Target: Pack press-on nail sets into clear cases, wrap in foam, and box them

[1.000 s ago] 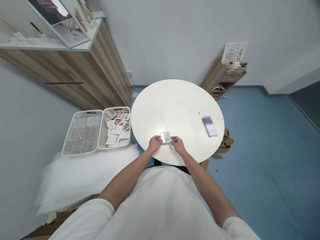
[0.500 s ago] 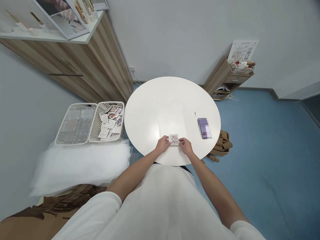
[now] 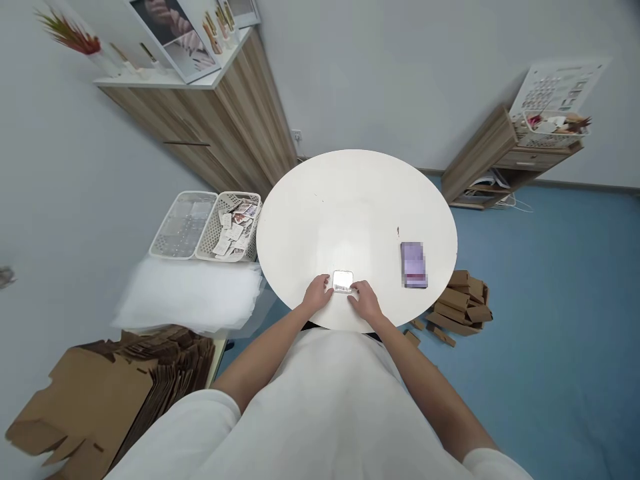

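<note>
Both hands pinch the small clear case [image 3: 343, 281]: left hand [image 3: 319, 295], right hand [image 3: 365, 300]. Keep it flat on the table [image 3: 350, 200] (near edge close), pressing evenly.

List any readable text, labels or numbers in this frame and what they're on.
None can be read.
Small clear box held between left hand and right hand: dark barcode-like strip, too small to read.
Purple item on the round table: blurred.
Printed chart against the far wall: grid of marks, too small.
Packets in the white basket: print illegible.
</note>
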